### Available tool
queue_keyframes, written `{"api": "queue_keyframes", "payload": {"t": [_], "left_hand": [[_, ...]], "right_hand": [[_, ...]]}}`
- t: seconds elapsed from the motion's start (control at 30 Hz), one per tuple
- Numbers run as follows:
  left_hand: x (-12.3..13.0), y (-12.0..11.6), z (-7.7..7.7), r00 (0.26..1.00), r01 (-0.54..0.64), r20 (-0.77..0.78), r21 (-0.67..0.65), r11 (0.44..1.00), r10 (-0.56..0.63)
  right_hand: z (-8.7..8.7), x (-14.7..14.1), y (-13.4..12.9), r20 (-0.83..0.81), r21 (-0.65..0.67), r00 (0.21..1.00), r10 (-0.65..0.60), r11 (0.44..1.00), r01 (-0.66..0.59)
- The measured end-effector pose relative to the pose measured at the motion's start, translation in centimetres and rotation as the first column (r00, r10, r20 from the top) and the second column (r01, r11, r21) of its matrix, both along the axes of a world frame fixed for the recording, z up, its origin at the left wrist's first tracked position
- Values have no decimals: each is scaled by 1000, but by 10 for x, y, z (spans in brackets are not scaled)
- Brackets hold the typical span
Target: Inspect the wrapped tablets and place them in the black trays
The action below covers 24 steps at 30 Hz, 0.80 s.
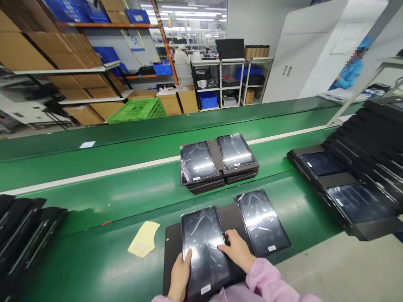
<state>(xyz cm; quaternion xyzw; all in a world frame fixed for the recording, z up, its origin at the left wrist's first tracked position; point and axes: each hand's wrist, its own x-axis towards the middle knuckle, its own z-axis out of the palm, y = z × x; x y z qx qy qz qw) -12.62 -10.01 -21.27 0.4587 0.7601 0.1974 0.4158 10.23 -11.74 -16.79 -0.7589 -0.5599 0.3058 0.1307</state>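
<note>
Screen is gripped by left hand, thumb atop, fingers hidden; right edge is touched by right hand, fingers parted.

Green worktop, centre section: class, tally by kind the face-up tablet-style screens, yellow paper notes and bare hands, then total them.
Tablet-style screens: 4
Yellow paper note: 1
Bare hands, left hand and right hand: 2
Total: 7

I count: one torn yellow paper, written on, left of the left grip; one red strip, farther left; one white slip, beyond the strip; one green crate, well beyond the left grip, leftward; one white cabinet, well beyond the right grip, rightward.
</note>
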Motion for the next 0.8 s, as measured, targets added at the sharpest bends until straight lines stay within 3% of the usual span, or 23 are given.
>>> {"api": "queue_keyframes", "payload": {"t": [0.1,0.2,0.27,0.33,0.63,0.8], "left_hand": [[-7,-4,-5,998,24,-56,17,1000,-23],[-7,-4,-11,995,11,-97,38,999,-7],[-6,-3,-14,994,-5,-112,46,999,10],[-5,-3,-16,992,-21,-123,55,998,27],[-6,-8,-16,992,-79,-89,138,987,92],[0,-5,-17,990,-75,-115,112,991,88]], "right_hand": [[2,51,3,106,61,976,-191,981,185],[2,112,10,240,73,863,-444,895,440],[0,144,15,264,38,816,-514,851,523],[-3,162,18,246,0,821,-516,847,532],[0,171,5,151,61,855,-496,868,493],[-16,147,13,52,68,908,-415,909,411]]}}
